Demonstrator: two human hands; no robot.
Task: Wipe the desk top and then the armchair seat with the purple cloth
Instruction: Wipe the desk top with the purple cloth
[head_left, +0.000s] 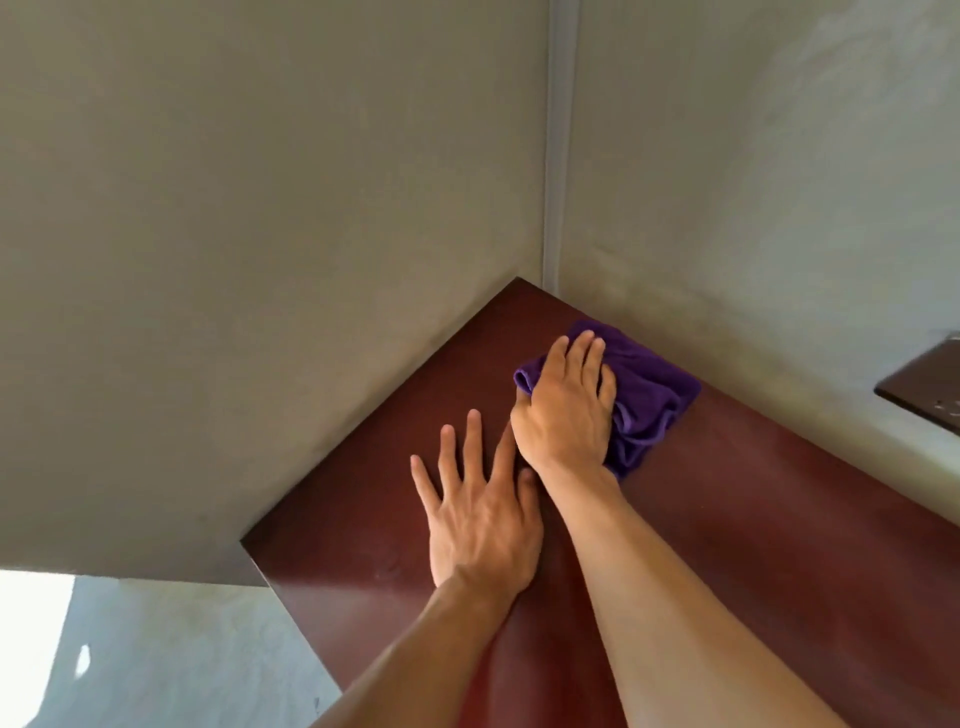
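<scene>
The dark red-brown desk top (753, 509) fills a corner between two pale walls. A bunched purple cloth (649, 395) lies on it near the far corner, against the right-hand wall. My right hand (566, 410) presses down on the cloth, fingers curled over its left part. My left hand (478, 514) lies flat on the bare desk just left of my right wrist, fingers spread, holding nothing. The armchair is out of view.
Two beige walls meet behind the desk at a grey vertical strip (560, 156). A dark brown shelf or ledge (924, 384) juts from the right wall. The desk's left edge drops to a pale grey floor (171, 654) with a bright patch.
</scene>
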